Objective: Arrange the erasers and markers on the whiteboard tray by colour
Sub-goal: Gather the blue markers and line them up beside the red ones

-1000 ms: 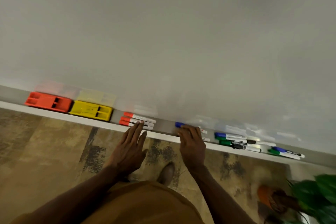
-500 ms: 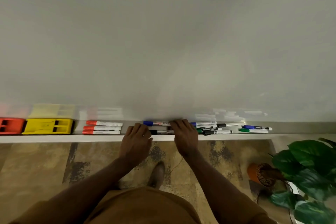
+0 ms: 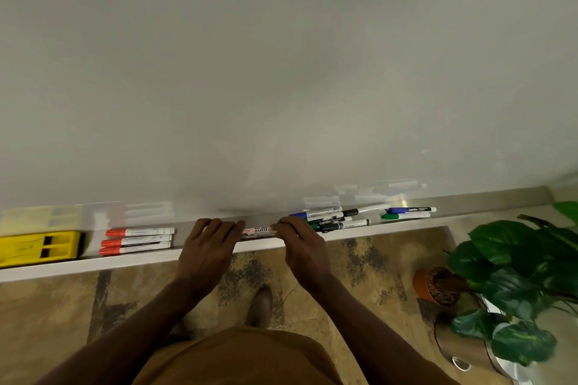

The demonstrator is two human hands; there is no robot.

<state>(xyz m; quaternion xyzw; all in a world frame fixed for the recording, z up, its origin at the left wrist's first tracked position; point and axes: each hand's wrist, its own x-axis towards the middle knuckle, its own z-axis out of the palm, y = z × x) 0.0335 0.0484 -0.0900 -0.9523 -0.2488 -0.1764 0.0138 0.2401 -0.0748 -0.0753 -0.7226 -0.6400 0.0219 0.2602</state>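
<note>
Left hand (image 3: 209, 244) shifted right, right hand (image 3: 300, 242) opposite, curled fingers apparently pinching marker (image 3: 258, 231) ends

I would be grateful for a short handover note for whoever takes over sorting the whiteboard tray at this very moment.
Left hand and right hand: both rest on the tray edge, fingers at either end of a white-barrelled marker; whether they actually grip it is unclear, and its cap is hidden.
Done: three red markers lie grouped beside the yellow eraser.
Left: the mixed pile of blue, green and black markers, plus a blue and green pair farther right, needs sorting by colour.
</note>
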